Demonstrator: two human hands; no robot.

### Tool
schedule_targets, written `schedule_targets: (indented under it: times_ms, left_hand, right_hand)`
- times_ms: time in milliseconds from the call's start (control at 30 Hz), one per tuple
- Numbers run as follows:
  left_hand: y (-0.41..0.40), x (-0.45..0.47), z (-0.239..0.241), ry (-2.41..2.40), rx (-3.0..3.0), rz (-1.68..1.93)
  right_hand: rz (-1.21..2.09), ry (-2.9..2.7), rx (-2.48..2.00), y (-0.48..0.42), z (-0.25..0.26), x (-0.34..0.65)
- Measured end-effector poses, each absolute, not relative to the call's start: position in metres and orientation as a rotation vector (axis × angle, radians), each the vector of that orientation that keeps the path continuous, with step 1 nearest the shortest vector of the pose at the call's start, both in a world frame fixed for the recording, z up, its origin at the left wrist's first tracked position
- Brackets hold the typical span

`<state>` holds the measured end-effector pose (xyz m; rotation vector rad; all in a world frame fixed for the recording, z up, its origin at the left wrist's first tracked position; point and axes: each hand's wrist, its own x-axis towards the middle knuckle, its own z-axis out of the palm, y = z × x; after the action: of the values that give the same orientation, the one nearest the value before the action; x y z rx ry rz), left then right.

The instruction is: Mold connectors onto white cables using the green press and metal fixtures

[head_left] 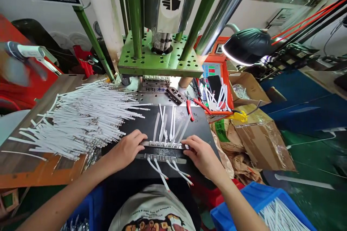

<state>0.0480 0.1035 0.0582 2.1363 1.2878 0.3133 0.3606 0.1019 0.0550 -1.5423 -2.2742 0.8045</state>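
Observation:
A narrow metal bar (164,144) lies crosswise on the black work mat (130,127), with several short white wires (172,124) running from it toward the press. My left hand (132,147) pinches the bar's left end between thumb and fingers. At its right end my right hand (200,153) does the same. Closer to my body rests a second slotted bar (180,160), apart from the first, and white wires (157,170) with reddish tips hang from it over the mat's front edge. The wire ends seated in the first bar are too small to make out.
A large heap of white wires (89,115) covers the table at left. Behind the mat stands a green press (159,66) with a mould block (155,81). Red-handled pliers (190,110) and a dark metal block (175,95) lie nearby. A blue bin (244,198) sits low at right.

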Motion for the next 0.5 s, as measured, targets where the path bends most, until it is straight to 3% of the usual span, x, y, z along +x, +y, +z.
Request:
schedule_targets:
  times_ms: [167, 300, 433, 500]
  left_hand:
    - [0.071, 0.047, 0.048, 1.281, 2.310, 0.324]
    - [0.055, 0.051, 0.048, 1.427, 2.623, 0.444]
    - [0.093, 0.043, 0.075, 1.426, 2.809, 0.748]
    - [0.135, 0.038, 0.088, 1.418, 2.834, 0.715]
  right_hand:
    - [0.775, -2.297, -1.282, 0.071, 0.039, 0.361]
    - [0.536, -2.288, -1.199, 0.060, 0.042, 0.355]
    - [0.313, -2.212, -1.066, 0.104, 0.071, 0.355]
    - [0.218, -2.182, -1.035, 0.150, 0.083, 0.352]
